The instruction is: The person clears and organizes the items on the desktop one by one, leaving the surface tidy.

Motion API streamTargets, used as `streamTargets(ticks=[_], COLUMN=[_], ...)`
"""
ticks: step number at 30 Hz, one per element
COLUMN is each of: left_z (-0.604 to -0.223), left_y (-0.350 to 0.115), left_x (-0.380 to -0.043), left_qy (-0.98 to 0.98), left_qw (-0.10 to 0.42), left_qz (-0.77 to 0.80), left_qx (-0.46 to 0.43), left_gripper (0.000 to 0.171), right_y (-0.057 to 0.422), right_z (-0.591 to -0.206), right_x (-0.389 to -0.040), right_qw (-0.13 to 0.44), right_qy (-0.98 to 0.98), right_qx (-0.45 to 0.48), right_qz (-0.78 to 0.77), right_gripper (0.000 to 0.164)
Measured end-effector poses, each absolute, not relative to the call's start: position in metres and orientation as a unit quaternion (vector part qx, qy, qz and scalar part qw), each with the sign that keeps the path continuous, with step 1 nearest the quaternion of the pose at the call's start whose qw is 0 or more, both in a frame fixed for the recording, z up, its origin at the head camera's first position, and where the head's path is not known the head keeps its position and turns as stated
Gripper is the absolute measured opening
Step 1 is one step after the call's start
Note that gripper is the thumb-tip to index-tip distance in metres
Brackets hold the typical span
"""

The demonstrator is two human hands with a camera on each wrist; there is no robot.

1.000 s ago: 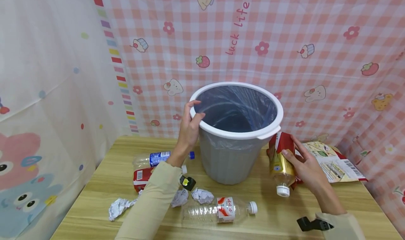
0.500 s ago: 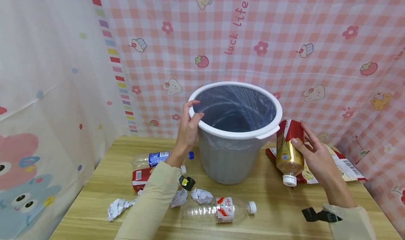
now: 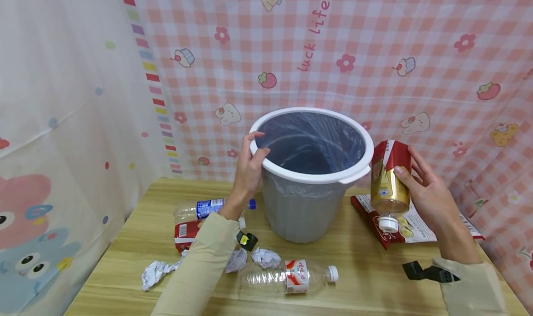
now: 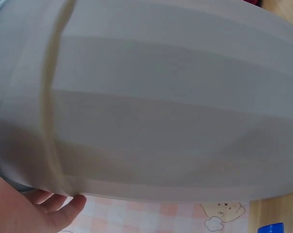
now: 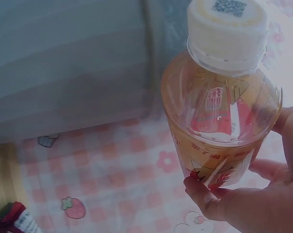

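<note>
A grey trash can (image 3: 301, 209) with a white rim and a clear liner stands upright mid-table. My left hand (image 3: 250, 168) grips its rim at the left, fingers over the edge; the left wrist view shows the fingers (image 4: 64, 211) at the can's side. To the right of the can, my right hand (image 3: 429, 191) holds a plastic bottle (image 3: 390, 182) with a gold and red label, its white cap pointing down toward me. In the right wrist view that bottle (image 5: 219, 116) sits between thumb and fingers. Below it on the table lies a red and white snack bag (image 3: 412, 228).
On the left lie a blue-labelled bottle (image 3: 208, 208), a red packet (image 3: 186, 234) and crumpled paper (image 3: 156, 273). Another paper ball (image 3: 266, 258) and a clear bottle (image 3: 297, 276) lie in front of the can. A checked curtain (image 3: 300, 43) hangs behind the table.
My right hand has lifted the bottle up and to the right, away from the can's side, uncovering more of the snack bag. My left hand stays on the rim.
</note>
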State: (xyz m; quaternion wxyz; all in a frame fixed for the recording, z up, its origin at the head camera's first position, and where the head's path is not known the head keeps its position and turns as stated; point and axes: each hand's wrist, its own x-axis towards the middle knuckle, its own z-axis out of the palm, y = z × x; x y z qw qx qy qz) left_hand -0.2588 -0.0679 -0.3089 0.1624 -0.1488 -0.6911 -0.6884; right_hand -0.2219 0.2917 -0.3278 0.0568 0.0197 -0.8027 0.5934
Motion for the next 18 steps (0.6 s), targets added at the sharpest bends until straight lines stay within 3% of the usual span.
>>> streamTargets(ticks=[8, 18], left_z=[-0.332, -0.335], left_y=[-0.069, -0.069], left_x=[-0.283, -0.286], left_qy=[-0.682, -0.685], left_qw=[0.168, 0.171], left_qz=[-0.695, -0.692], left_qx=[-0.154, -0.150], left_gripper=[0.045, 0.042], right_y=[0.294, 0.292], right_z=[-0.314, -0.283], right_x=[-0.222, -0.220], right_qw=[0.071, 0.082], right_qy=[-0.748, -0.721], right_qx=[0.049, 0.061], right_qz=[0.658, 0.686], right_gripper=[0.070, 0.071])
